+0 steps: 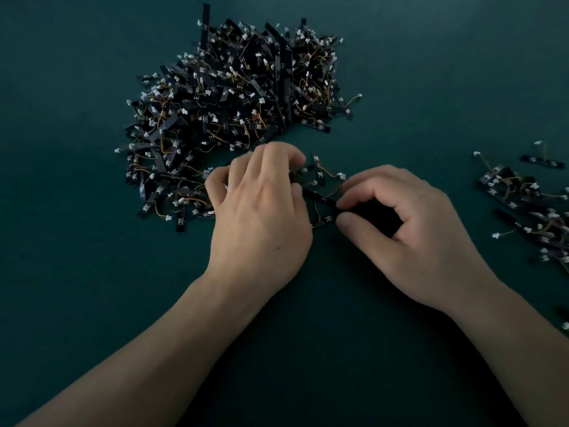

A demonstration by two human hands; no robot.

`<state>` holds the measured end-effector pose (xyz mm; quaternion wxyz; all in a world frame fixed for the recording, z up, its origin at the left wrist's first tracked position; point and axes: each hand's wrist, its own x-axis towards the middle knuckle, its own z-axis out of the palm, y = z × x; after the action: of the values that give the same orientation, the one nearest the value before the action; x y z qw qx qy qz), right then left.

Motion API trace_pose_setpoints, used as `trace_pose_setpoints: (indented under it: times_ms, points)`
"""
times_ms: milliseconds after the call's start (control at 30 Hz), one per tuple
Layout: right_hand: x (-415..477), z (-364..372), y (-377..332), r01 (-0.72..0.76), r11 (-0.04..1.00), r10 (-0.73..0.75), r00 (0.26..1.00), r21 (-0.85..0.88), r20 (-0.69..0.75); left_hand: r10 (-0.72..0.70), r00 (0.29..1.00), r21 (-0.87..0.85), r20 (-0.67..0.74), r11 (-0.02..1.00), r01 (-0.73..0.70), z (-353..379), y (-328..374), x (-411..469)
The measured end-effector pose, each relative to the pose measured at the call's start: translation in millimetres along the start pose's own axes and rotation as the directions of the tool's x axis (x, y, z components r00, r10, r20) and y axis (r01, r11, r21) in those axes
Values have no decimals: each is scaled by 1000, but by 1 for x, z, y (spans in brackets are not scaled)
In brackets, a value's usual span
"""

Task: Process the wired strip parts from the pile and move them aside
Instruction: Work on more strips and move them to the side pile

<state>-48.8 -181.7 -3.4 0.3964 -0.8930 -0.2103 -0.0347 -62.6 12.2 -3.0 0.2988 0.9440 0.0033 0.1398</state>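
- At upper centre we see the pile [234, 112] of wired strips.
- Mid-frame, our left hand [258, 211] and right hand [409, 232] pinch one black strip [320, 198].
- A smaller heap [529, 204] lies at the right edge.

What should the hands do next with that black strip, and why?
Probably the right hand should draw the black strip gently rightward, out of the tangled parts that the left hand grips. Its fingers already pinch the strip's end, wires loop between the two hands, and a smaller group of parts lies to the right.
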Motion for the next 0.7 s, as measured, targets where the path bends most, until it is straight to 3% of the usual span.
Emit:
trace_pose_setpoints:
  times_ms: [100,200,367,500,700]
  points:
    - [0,1,-1,33,992,-24,997,-123,71,116,993,-71,28,991,-114,-1,1,0]
    - [1,1,-2,52,982,-34,995,-182,99,221,973,-1,63,975,-221,2,2,-4]
    - [1,2,-2,27,981,-6,994,-191,108,184,982,76,35,980,-186,3,-5,-2]
    - [2,1,0,70,973,-27,981,-221,194,185,982,67,32,980,-187,2,-4,-2]
    - [2,2,-2,126,965,-85,980,-229,182,201,962,-222,-187,945,-240,-7,6,-2]
